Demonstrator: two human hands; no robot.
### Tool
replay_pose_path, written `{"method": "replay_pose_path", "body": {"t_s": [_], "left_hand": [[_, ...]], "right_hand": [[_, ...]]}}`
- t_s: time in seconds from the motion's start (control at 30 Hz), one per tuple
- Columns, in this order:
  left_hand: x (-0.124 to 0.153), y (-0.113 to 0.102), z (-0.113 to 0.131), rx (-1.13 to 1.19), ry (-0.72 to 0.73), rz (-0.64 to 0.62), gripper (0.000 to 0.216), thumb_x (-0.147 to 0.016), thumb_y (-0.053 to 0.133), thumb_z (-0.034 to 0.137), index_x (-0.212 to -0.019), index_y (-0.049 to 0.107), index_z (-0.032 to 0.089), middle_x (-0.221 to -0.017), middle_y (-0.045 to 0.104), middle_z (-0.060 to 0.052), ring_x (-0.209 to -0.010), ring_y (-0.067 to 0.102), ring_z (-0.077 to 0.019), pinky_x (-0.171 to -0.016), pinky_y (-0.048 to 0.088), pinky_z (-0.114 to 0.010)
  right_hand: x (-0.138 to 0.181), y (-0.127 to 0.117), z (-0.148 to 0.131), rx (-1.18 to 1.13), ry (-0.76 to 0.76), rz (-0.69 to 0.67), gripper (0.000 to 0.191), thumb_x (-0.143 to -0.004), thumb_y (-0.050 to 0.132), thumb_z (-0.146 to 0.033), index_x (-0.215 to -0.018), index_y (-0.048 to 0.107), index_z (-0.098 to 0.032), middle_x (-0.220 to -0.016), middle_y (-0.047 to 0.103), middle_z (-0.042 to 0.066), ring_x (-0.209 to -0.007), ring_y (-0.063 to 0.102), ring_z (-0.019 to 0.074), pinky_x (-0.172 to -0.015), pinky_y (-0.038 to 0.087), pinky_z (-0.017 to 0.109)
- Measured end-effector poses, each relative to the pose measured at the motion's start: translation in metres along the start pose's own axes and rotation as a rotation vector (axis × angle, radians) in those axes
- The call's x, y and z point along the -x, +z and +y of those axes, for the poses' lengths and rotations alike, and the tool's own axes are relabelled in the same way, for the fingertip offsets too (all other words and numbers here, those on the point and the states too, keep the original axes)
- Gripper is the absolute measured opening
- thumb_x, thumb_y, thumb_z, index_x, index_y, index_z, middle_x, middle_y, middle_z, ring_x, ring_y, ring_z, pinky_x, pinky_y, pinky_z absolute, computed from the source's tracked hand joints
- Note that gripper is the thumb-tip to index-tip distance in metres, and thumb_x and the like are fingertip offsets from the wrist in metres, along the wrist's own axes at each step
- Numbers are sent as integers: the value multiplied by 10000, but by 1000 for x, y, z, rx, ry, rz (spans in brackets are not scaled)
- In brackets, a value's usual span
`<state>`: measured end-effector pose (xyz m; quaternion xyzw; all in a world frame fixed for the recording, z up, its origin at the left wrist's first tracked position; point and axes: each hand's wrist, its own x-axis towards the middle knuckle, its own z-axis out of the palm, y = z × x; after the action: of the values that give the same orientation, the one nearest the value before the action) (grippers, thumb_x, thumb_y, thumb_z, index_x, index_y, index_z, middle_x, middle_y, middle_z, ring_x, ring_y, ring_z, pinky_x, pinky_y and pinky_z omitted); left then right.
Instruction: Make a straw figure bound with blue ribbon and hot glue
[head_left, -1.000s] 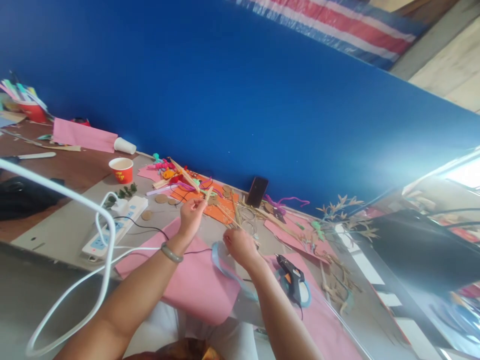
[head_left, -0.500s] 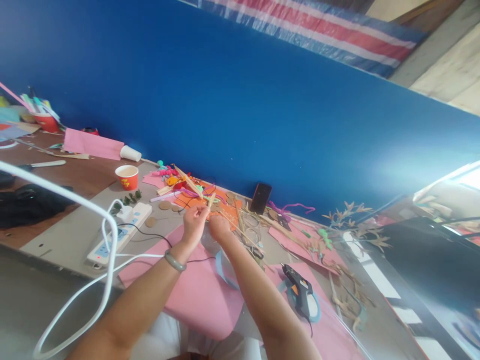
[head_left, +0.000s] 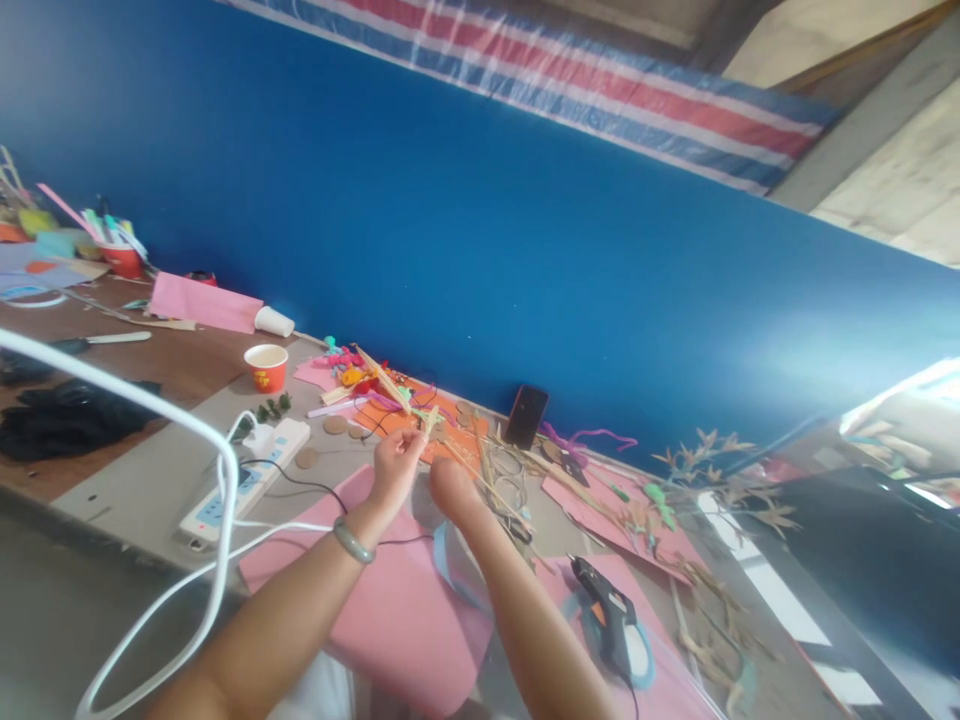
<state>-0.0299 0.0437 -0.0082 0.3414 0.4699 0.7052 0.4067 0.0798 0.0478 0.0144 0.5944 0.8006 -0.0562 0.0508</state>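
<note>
My left hand point(head_left: 397, 468), with a bangle on the wrist, is closed in a pinch on a small pale straw-coloured piece point(head_left: 431, 418) that sticks up from the fingertips. Its exact kind is too small to tell. Just to the right, my right hand point(head_left: 452, 488) is curled with its back toward me, so its fingers and anything in them are hidden. The two hands are close together but apart, above a pink sheet point(head_left: 420, 620). Beyond them lies an orange sheet point(head_left: 471, 438) with thin sticks and cords on it.
A glue gun point(head_left: 611, 610) lies right of my right forearm. A phone point(head_left: 526, 417) leans against the blue partition point(head_left: 480, 250). To the left are a power strip point(head_left: 244, 485), a red paper cup point(head_left: 268, 370) and a looping white cable point(head_left: 225, 540). Dried twigs point(head_left: 712, 620) lie at right.
The view has shifted slightly, so the table appears a little lower and farther right. My right hand has drawn back slightly from my left, which still pinches the pale piece.
</note>
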Motion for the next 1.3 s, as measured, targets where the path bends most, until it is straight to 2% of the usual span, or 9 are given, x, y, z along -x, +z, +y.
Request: {"method": "replay_pose_path", "body": {"t_s": [0.13,0.2,0.33,0.4,0.67,1.0,1.3], "left_hand": [[3,1,1,-19,7,-22,175,-709,676,310,-706,666,135,-647,647,-17,-640,580,-139,-640,446,-253],[5,1,2,-14,17,-48,170,-706,680,306,-706,669,136,-649,647,-15,-642,579,-137,-638,447,-249],[9,3,-1,7,17,-74,158,-690,690,293,-699,676,136,-648,649,-16,-633,582,-134,-629,453,-245],[10,4,-3,41,-20,-102,159,-681,694,293,-701,682,136,-630,646,-14,-614,583,-133,-614,455,-244],[16,5,1,96,-70,-188,162,-692,693,290,-654,666,135,-566,592,7,-573,533,-111,-588,427,-227],[20,7,6,123,-127,-175,150,-670,702,270,-614,660,137,-554,583,9,-582,526,-118,-603,416,-242],[21,7,8,141,-155,-174,139,-655,720,266,-628,671,138,-581,599,8,-614,535,-123,-641,416,-254]], "right_hand": [[18,-1,11,-286,13,168,159,-872,432,-154,-893,589,-134,-701,703,51,-609,678,135,-566,492,204],[27,0,8,-551,14,274,148,-865,423,-193,-848,564,-152,-595,664,5,-473,621,109,-477,465,190],[39,0,-6,-1263,3,499,57,-765,547,-220,-724,528,-185,-580,627,-27,-373,514,83,-387,402,192],[40,-1,-12,-1379,6,545,81,-751,588,-244,-719,543,-184,-621,629,-23,-380,492,71,-387,394,192],[37,6,-15,-1442,44,600,182,-772,649,-342,-734,595,-172,-563,585,-30,-393,464,74,-408,392,204],[37,8,-13,-1533,15,565,174,-785,643,-333,-752,595,-168,-663,632,2,-407,455,63,-417,394,203],[37,9,-8,-1525,39,522,174,-769,646,-334,-744,587,-173,-632,615,-7,-402,437,62,-392,360,193]]}}
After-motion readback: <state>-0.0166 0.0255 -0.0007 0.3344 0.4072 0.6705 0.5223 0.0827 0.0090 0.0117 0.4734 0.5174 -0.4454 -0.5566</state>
